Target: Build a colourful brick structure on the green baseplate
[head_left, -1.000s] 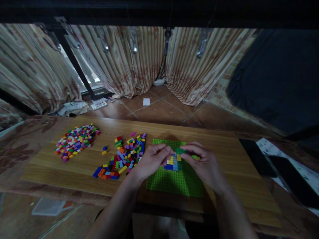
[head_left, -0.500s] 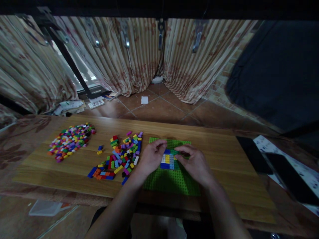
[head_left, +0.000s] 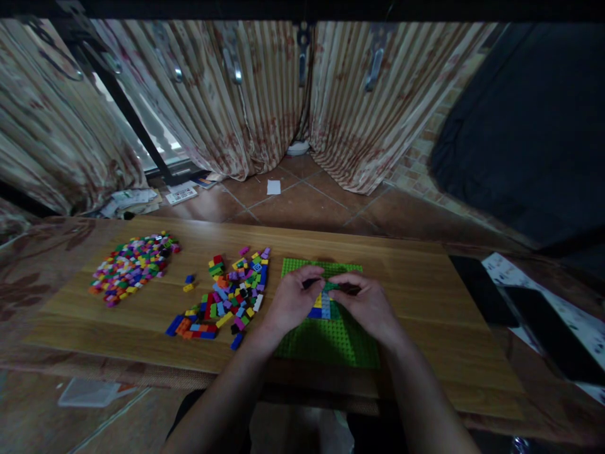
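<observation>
Green studded plastic forms the square baseplate (head_left: 326, 343) on which both hands work. The left hand (head_left: 289, 301) and the right hand (head_left: 366, 304) meet over a small flat patch of blue, yellow, grey and green bricks (head_left: 325, 308) pressed onto the plate's middle; fingertips of both hands pinch at the patch's far edge, and whether a loose brick sits between them cannot be told. Such bricks are judged light, rigid and smooth-sided, best gripped across two opposite side walls and pushed straight down on the studs; the thin plate would likely flex if lifted by one corner. No container is in view: spare parts lie loose on the pale wooden board (head_left: 425, 296), a mixed heap of larger coloured bricks (head_left: 227, 293) just left of the plate and a spread of tiny coloured pieces (head_left: 132, 265) well apart, farther left.
</observation>
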A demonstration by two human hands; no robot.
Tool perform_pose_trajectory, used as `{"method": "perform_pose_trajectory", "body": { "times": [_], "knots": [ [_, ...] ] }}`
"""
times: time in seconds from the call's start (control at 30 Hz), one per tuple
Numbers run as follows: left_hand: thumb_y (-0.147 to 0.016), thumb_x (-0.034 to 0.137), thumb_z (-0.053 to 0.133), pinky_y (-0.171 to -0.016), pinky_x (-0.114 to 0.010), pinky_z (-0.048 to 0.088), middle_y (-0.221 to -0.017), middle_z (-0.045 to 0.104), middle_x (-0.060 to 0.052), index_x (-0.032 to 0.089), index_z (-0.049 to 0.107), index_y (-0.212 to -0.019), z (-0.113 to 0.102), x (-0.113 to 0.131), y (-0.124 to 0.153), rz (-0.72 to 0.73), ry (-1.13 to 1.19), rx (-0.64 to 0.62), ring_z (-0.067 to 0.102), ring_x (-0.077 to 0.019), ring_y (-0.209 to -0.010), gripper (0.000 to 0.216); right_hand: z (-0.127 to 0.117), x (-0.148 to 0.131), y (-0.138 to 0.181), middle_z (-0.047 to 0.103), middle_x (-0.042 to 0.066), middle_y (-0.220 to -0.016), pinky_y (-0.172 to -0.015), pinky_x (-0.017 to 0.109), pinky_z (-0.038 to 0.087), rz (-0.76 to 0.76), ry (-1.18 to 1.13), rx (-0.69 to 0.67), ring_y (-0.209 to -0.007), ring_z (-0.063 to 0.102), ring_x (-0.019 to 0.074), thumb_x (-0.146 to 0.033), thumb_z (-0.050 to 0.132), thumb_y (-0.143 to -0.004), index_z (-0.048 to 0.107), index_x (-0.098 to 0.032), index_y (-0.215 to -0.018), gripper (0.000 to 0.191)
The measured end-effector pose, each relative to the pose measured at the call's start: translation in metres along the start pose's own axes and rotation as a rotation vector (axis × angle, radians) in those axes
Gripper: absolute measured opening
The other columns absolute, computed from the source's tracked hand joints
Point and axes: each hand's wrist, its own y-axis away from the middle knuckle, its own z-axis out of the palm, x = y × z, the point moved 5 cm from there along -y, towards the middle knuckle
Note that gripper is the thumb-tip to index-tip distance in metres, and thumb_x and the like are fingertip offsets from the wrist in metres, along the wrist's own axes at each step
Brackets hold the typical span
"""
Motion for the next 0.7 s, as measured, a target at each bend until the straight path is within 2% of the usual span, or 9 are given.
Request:
{"method": "perform_pose_trajectory", "body": {
  "times": [0.17,0.3,0.37,0.7],
  "knots": [
    [-0.078,0.013,0.062,-0.086,-0.031,0.052,-0.099,0.072,-0.008,0.014,0.069,-0.100,0.0012,-0.0004,-0.0010,-0.022,0.048,0.028,0.067,-0.0180,-0.093,0.023,0.0003,-0.0011,-0.0007,0.074,0.005,-0.089,-0.078,0.036,0.051,0.037,-0.098,-0.030,-0.079,0.066,0.0200,-0.036,0.073,-0.068,0.075,-0.020,-0.090,0.028],
    [-0.077,0.012,0.063,-0.086,-0.031,0.053,-0.097,0.073,-0.008,0.014,0.069,-0.099,0.0013,0.0001,-0.0011,-0.034,0.050,0.032,0.067,-0.0176,-0.090,0.023,-0.0038,-0.0033,0.0006,0.076,0.005,-0.085,-0.075,0.035,0.051,0.064,-0.054,-0.026,-0.080,0.067,0.0210,-0.044,0.060,-0.081,0.076,-0.020,-0.091,0.030],
    [-0.077,0.012,0.063,-0.085,-0.031,0.053,-0.096,0.073,-0.007,0.015,0.070,-0.097,0.0014,0.0013,-0.0009,-0.032,0.055,0.028,0.067,-0.0174,-0.089,0.022,-0.0049,-0.0023,0.0008,0.076,0.005,-0.082,-0.073,0.034,0.051,0.073,-0.010,-0.024,-0.078,0.067,0.0211,-0.044,0.057,-0.083,0.076,-0.020,-0.090,0.032],
    [-0.076,0.012,0.062,-0.087,-0.031,0.052,-0.098,0.074,-0.007,0.015,0.071,-0.094,0.0031,0.0006,-0.0020,-0.032,0.045,0.047,0.068,-0.0183,-0.091,0.020,-0.0051,0.0037,-0.0049,0.076,0.005,-0.080,-0.071,0.034,0.049,0.109,-0.026,0.012,-0.074,0.068,0.0212,-0.042,0.065,-0.075,0.077,-0.019,-0.081,0.026]
  ]
}}
